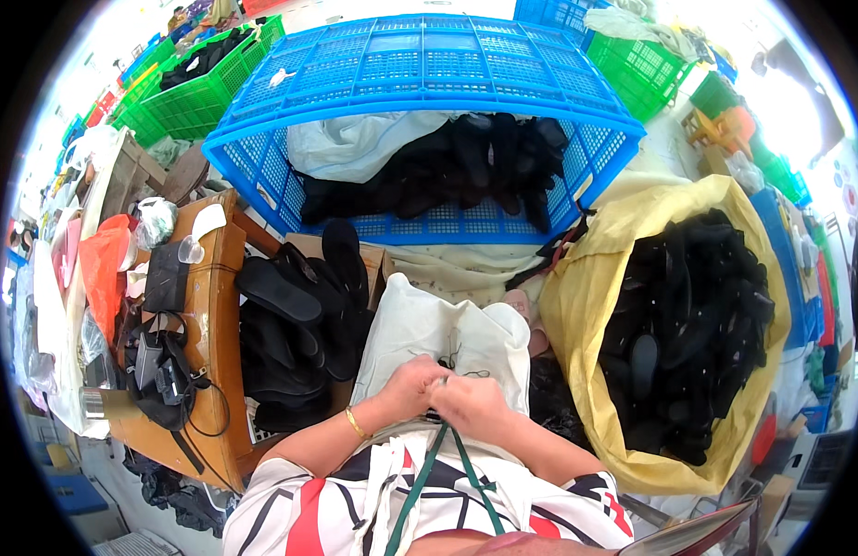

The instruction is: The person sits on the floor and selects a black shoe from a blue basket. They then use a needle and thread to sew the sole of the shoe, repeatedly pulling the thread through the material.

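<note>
White cloth drapes over the person's knees, and that is where both hands have met, just in front of the body. The left hand, below a gold bracelet, and the right hand are clenched against each other, fingers curled inward. Thin dark strands show beside the fingers, but from where I stand I cannot tell whether either hand grips them or anything else.

It's cramped in here. Straight ahead, a big blue crate closes off the front, tipped on its side with its mouth toward the person; black pieces and a white sheet fill it. On the left, black footwear is heaped between the knees and a wooden table, whose top bears a black device with its cable and a red-orange bag. On the right, a wide yellow sack gapes, stuffed with more black pieces, and pinkish shoes are squeezed between it and the knees. Green crates stand farther back.
</note>
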Available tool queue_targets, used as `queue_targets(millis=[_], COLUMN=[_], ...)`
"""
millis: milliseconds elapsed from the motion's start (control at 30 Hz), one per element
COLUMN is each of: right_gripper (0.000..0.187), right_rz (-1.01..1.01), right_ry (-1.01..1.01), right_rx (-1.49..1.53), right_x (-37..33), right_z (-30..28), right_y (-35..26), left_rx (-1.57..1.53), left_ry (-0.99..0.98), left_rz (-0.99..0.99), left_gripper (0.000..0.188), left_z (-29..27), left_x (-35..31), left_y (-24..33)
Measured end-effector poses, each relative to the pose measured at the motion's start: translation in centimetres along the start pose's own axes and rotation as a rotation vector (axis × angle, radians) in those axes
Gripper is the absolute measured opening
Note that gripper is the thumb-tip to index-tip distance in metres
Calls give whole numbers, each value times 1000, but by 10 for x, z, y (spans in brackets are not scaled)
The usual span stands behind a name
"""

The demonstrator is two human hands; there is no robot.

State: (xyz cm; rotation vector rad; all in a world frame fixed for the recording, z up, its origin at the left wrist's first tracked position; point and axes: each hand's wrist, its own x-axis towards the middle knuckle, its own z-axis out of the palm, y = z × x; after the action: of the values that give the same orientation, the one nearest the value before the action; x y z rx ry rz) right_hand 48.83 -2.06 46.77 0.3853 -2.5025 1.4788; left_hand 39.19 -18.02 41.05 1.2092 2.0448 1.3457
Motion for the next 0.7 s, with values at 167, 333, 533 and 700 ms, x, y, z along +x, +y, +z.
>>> queue_targets(millis=[167, 333, 533, 700], right_gripper=[13, 15, 11, 4], right_rz=[682, 437, -59, 331], right_ry=[158, 878, 1567, 1226], right_rx=[1115, 1314, 613, 200], right_x=[-23, -54, -292, -179], right_z=[-28, -138, -372, -228], right_y=[33, 69, 140, 135], left_rx=[197, 317, 415, 242], left_ry=[17, 74, 120, 148], left_rz=[121, 140, 110, -132], left_gripper=[15, 9, 8, 9], left_z=[-7, -24, -34, -14], left_x=[9, -8, -24, -48], left_y=[6, -17, -46, -46])
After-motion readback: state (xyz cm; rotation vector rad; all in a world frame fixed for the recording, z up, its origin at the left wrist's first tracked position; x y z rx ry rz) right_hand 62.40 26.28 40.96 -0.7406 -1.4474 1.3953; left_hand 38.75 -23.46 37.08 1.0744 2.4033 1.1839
